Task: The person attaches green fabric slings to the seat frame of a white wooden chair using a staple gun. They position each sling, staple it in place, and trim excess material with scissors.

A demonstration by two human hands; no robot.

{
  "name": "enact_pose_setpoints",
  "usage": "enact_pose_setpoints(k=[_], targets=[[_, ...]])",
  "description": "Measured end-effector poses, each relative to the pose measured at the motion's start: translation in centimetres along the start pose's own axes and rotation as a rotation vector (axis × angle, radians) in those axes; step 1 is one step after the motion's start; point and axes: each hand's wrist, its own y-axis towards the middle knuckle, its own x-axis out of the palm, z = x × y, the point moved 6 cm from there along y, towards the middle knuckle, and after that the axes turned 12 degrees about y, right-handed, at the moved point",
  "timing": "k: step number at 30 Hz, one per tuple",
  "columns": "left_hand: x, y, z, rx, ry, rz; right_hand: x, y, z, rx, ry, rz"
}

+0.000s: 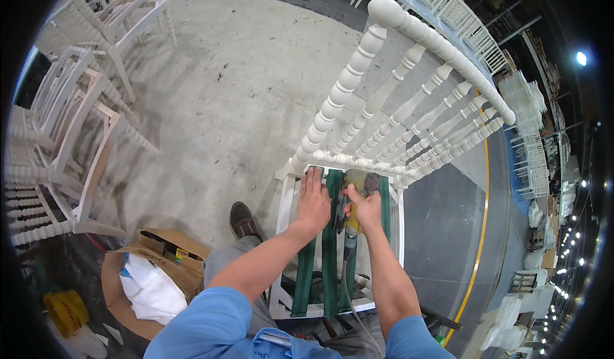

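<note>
In front of me stands a white chair frame (279,266), its tall back made of turned, beaded spindles (401,113). Several dark green webbing straps (331,244) run lengthwise over the open seat. My left hand (314,204) lies with fingers stretched out over the far end of the left strap, by the chair back. Closed round a yellow and black air stapler (354,215), my right hand (366,210) holds it over the straps near the back rail. An air hose (346,282) runs from the stapler toward me. The stapler's nose is partly hidden.
White chairs (83,141) stand stacked at the left, and more rows (441,7) stand far right. An open cardboard box (118,288) with white cloth sits left of my leg, near a yellow bucket (66,313). A yellow floor line (480,244) runs along the right.
</note>
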Motion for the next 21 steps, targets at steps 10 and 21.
enact_pose_setpoints(k=[10,21], targets=[[0.9,0.4,0.1,-0.055,-0.005,-0.021,0.9,1.1,0.6,0.014,-0.060,-0.053],[0.6,0.4,0.3,-0.045,-0.005,-0.064,1.7,1.0,0.5,-0.016,-0.080,-0.051]])
